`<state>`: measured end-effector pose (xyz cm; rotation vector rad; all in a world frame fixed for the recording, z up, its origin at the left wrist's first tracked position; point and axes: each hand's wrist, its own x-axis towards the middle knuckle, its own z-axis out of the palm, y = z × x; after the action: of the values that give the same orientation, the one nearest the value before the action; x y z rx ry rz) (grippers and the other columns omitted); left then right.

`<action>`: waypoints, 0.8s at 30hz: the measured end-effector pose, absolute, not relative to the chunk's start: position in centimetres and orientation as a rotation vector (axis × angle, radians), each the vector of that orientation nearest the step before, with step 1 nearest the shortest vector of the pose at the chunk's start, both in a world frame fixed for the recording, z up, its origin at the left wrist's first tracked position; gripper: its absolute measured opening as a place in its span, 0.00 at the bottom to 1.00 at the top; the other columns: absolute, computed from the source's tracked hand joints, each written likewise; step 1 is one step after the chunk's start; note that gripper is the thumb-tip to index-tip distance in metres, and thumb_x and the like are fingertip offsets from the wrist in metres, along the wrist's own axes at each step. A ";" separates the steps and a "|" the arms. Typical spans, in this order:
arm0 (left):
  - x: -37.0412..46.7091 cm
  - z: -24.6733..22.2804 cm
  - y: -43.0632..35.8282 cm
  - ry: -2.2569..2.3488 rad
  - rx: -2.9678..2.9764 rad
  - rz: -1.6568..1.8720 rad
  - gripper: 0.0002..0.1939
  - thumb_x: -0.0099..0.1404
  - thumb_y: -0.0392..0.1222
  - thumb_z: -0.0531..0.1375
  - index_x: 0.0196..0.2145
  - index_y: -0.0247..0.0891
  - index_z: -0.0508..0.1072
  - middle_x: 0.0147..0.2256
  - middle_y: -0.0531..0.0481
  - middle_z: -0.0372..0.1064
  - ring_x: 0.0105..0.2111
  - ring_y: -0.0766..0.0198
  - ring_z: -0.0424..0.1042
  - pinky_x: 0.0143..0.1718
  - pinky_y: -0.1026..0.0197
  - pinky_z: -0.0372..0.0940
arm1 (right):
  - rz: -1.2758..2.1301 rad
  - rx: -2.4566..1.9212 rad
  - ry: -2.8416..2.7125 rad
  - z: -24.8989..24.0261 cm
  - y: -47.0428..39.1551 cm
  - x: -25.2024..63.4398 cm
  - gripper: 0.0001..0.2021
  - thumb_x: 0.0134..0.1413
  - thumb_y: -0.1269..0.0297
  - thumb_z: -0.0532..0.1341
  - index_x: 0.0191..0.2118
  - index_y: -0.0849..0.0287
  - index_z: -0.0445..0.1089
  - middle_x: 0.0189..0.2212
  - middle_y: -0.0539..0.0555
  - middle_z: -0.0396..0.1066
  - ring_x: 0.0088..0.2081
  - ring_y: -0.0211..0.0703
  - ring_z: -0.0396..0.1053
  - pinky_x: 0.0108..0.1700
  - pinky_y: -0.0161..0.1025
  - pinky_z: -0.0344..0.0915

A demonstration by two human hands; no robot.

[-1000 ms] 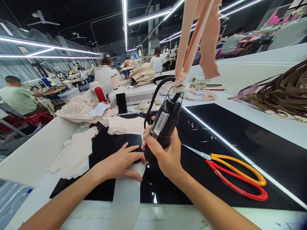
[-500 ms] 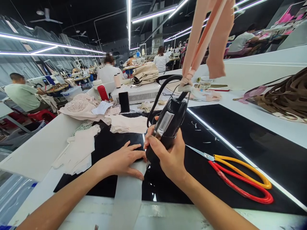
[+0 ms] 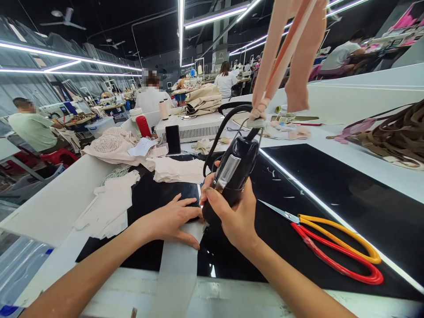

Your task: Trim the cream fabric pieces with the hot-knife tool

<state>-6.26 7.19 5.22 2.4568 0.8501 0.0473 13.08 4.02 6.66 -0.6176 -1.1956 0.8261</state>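
My right hand [image 3: 233, 216] is wrapped round a black handheld electric machine [image 3: 236, 165], which looks like a cloth cutter. The machine stands tilted over the black sheet, hung by knotted pink fabric strips [image 3: 276, 62]; its lower end is mostly hidden. Beside its base, my left hand [image 3: 174, 221] lies with fingers spread on a pale translucent strip [image 3: 179, 269]. That strip runs over the table's front edge toward me. Scissors [image 3: 318, 234] with one yellow and one red handle lie to the right of my right hand.
A stack of pale pink cut pieces [image 3: 180, 170] lies behind my left hand, and more pale pieces [image 3: 106, 207] at the left. A phone [image 3: 172, 139] leans on a white box. Brown strips [image 3: 394, 130] are heaped at the right. Co-workers sit farther back.
The view has shifted slightly, so the surroundings sit a little differently. Both hands and the machine keep almost the same positions.
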 end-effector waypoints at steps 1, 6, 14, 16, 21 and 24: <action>-6.2 5.3 7.2 0.853 2.457 0.037 0.30 0.69 0.57 0.77 0.64 0.49 0.77 0.73 0.43 0.69 0.81 0.38 0.51 0.80 0.23 0.37 | 0.825 -0.626 -1.196 6.6 4.1 13.1 0.13 0.61 0.57 0.73 0.45 0.49 0.70 0.34 0.47 0.75 0.30 0.42 0.73 0.32 0.42 0.76; -6.1 5.4 7.1 0.871 2.478 0.006 0.33 0.68 0.57 0.78 0.65 0.47 0.76 0.74 0.40 0.67 0.80 0.36 0.53 0.80 0.21 0.38 | 0.843 -0.642 -1.178 6.8 3.9 13.0 0.12 0.61 0.57 0.73 0.44 0.49 0.71 0.36 0.47 0.74 0.31 0.42 0.73 0.31 0.41 0.75; -5.9 5.4 7.1 0.888 2.506 0.042 0.39 0.66 0.55 0.80 0.68 0.43 0.75 0.72 0.37 0.68 0.78 0.33 0.56 0.79 0.25 0.46 | 0.886 -0.566 -1.184 6.6 2.9 12.6 0.14 0.61 0.59 0.73 0.47 0.47 0.71 0.34 0.45 0.76 0.30 0.42 0.74 0.37 0.45 0.79; -5.9 5.4 7.1 0.881 2.510 0.050 0.39 0.65 0.56 0.80 0.68 0.41 0.76 0.72 0.35 0.69 0.77 0.31 0.58 0.79 0.24 0.47 | 0.883 -0.581 -1.194 6.4 2.9 12.6 0.13 0.61 0.58 0.73 0.48 0.48 0.71 0.35 0.46 0.76 0.30 0.42 0.74 0.34 0.43 0.78; -6.0 4.9 7.4 0.837 2.526 0.101 0.39 0.66 0.56 0.79 0.68 0.42 0.76 0.70 0.36 0.71 0.77 0.31 0.58 0.79 0.24 0.48 | 0.878 -0.591 -1.210 6.5 2.9 12.6 0.13 0.62 0.59 0.73 0.47 0.49 0.71 0.34 0.46 0.76 0.29 0.41 0.74 0.32 0.40 0.76; -6.2 4.7 7.4 0.812 2.536 0.105 0.37 0.67 0.55 0.79 0.69 0.43 0.75 0.72 0.37 0.69 0.78 0.32 0.56 0.79 0.22 0.45 | 0.871 -0.577 -1.170 6.6 3.1 12.7 0.14 0.61 0.58 0.74 0.47 0.48 0.70 0.33 0.45 0.76 0.30 0.41 0.75 0.36 0.44 0.80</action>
<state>-6.16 7.41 4.66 2.5361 0.8124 0.1054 12.72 3.09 6.60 -0.5765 -1.1705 0.8711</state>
